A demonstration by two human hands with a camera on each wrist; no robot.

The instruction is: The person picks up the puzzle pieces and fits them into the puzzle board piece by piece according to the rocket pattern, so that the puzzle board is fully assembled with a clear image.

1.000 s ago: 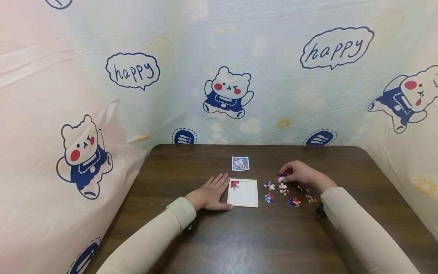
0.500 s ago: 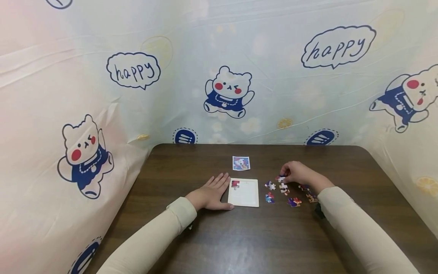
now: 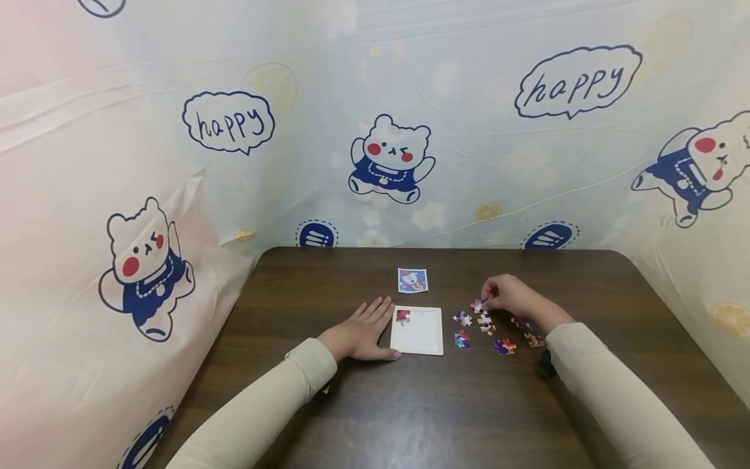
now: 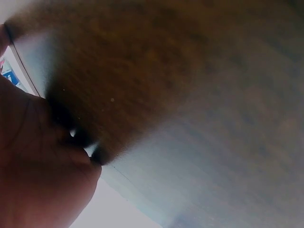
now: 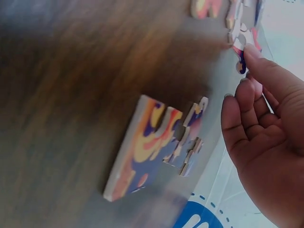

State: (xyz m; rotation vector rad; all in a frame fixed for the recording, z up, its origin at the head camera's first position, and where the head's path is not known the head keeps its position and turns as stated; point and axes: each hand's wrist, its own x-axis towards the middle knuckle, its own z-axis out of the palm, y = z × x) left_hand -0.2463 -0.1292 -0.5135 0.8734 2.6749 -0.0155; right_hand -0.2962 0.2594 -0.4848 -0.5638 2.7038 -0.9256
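My left hand [image 3: 360, 331] lies flat on the table with its fingers spread, fingertips and thumb at the left edge of a white puzzle tray [image 3: 418, 337]. A red and white jigsaw piece [image 3: 403, 316] sits in the tray's upper left corner. To the right of the tray, my right hand [image 3: 510, 295] pinches a jigsaw piece [image 3: 477, 305] between thumb and fingers. In the right wrist view this piece [image 5: 239, 50] shows white, red and dark blue at the thumb tip, low among other pieces. The left wrist view shows mostly the palm [image 4: 42, 161] and blurred table.
Several loose jigsaw pieces lie right of the tray, among them a blue and red one [image 3: 461, 339], a purple and orange one [image 3: 504, 346] and a white one [image 3: 463, 318]. A small printed picture card [image 3: 413, 280] lies behind the tray. A patterned cloth [image 3: 387, 221] hangs behind the table [image 3: 398, 410].
The piece at my right fingertips has shifted slightly left and shows more of itself. My left hand and the tray stay put.
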